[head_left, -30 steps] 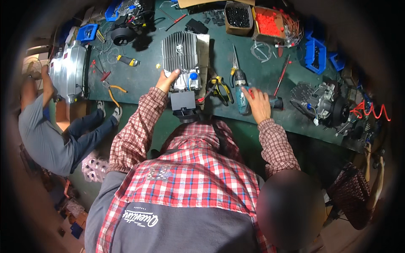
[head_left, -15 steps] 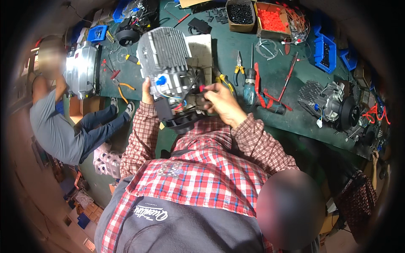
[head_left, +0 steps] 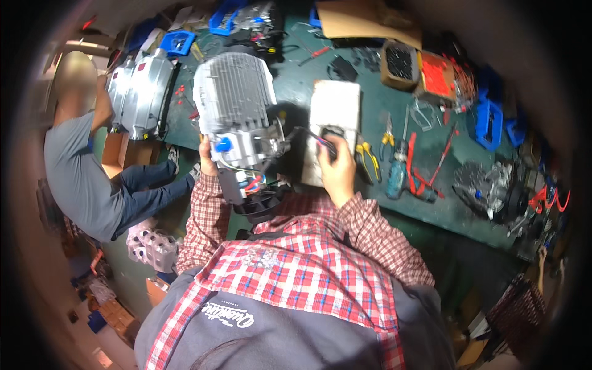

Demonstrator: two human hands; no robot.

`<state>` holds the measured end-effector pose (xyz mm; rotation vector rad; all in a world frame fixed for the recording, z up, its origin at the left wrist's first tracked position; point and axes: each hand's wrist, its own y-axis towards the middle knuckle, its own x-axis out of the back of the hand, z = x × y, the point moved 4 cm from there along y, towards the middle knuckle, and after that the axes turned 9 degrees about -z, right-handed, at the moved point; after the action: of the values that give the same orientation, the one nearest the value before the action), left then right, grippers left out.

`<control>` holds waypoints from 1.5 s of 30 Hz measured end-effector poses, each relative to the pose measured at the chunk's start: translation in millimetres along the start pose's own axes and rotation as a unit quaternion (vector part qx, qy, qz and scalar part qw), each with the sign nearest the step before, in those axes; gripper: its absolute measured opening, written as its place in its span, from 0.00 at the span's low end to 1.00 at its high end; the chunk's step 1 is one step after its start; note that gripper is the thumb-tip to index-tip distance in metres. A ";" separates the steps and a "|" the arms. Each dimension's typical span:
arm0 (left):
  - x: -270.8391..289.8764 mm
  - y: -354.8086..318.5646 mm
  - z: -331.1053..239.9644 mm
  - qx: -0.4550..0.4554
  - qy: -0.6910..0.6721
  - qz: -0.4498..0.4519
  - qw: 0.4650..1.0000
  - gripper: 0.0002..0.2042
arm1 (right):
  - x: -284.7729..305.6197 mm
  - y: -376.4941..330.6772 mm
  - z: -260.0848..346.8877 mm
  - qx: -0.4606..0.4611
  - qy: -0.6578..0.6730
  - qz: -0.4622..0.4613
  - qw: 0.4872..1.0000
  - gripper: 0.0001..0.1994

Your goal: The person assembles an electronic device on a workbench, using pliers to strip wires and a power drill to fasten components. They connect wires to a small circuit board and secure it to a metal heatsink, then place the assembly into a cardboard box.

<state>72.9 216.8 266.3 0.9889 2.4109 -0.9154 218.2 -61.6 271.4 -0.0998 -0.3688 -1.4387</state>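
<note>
My left hand (head_left: 208,158) grips the left side of a finned grey metal unit (head_left: 237,92), which is tilted up above the bench's near edge. A blue plug (head_left: 222,144), thin coloured wires and a black fan-like part (head_left: 259,206) are at its lower end. My right hand (head_left: 339,176) is closed around a black cable end (head_left: 329,147) with a bit of red and blue showing. It is over a white block (head_left: 335,105) to the right of the unit; the fingertips partly hide what is held.
Yellow-handled pliers (head_left: 369,163), a teal power driver (head_left: 398,169) and red-handled tools lie on the right of the green bench (head_left: 308,65). Boxes of black and red small parts (head_left: 436,75) and blue bins (head_left: 489,125) stand behind. Another person (head_left: 86,166) works at left beside silver housings (head_left: 147,92).
My right hand has moved off the unit to the right, drawing the black cable end with it. The unit has shifted slightly left, uncovering more of the white block.
</note>
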 end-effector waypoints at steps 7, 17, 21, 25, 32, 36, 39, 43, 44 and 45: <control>58.9 38.2 -50.7 -0.028 0.339 -0.140 0.930 0.24 | -64.7 -53.9 -26.7 -0.123 -0.084 0.113 0.982 0.12; 25.3 63.2 -32.2 -0.121 0.385 -0.183 0.897 0.40 | -76.1 -20.1 -31.2 -0.116 -0.121 0.087 0.982 0.15; -0.9 87.8 -77.6 -0.083 0.727 -0.310 0.607 0.56 | -101.1 -14.1 -23.2 -0.062 -0.136 0.076 0.986 0.17; -30.7 93.3 -61.3 -0.088 0.786 -0.289 0.539 0.57 | -102.8 -21.5 -48.1 -0.074 -0.143 0.116 0.980 0.20; -45.9 84.6 -12.3 -0.113 0.822 -0.292 0.476 0.58 | -101.3 -24.7 -82.1 -0.162 -0.161 0.143 0.963 0.25; -59.6 81.4 -15.6 -0.130 0.820 -0.231 0.508 0.54 | -80.2 -22.5 -71.8 -0.150 -0.187 0.212 0.947 0.31; -44.8 67.8 -26.5 -0.161 0.819 -0.189 0.517 0.50 | -38.4 -24.2 -22.9 -0.195 -0.212 0.283 0.915 0.31; 10.9 84.0 -27.4 -0.212 0.869 -0.241 0.377 0.42 | 87.2 -29.5 17.3 -0.105 -0.149 0.327 0.927 0.21; 10.6 73.5 -32.8 -0.267 0.840 -0.246 0.402 0.40 | 118.1 -31.5 12.0 -0.054 -0.158 0.281 0.945 0.19; 4.7 60.9 -33.0 -0.324 0.808 -0.250 0.423 0.38 | 162.5 -25.8 16.6 -0.123 -0.180 0.247 0.944 0.17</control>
<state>110.8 274.8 261.5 0.7361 3.8132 2.0268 203.9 -214.5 332.9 -0.6226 -0.4238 -0.9554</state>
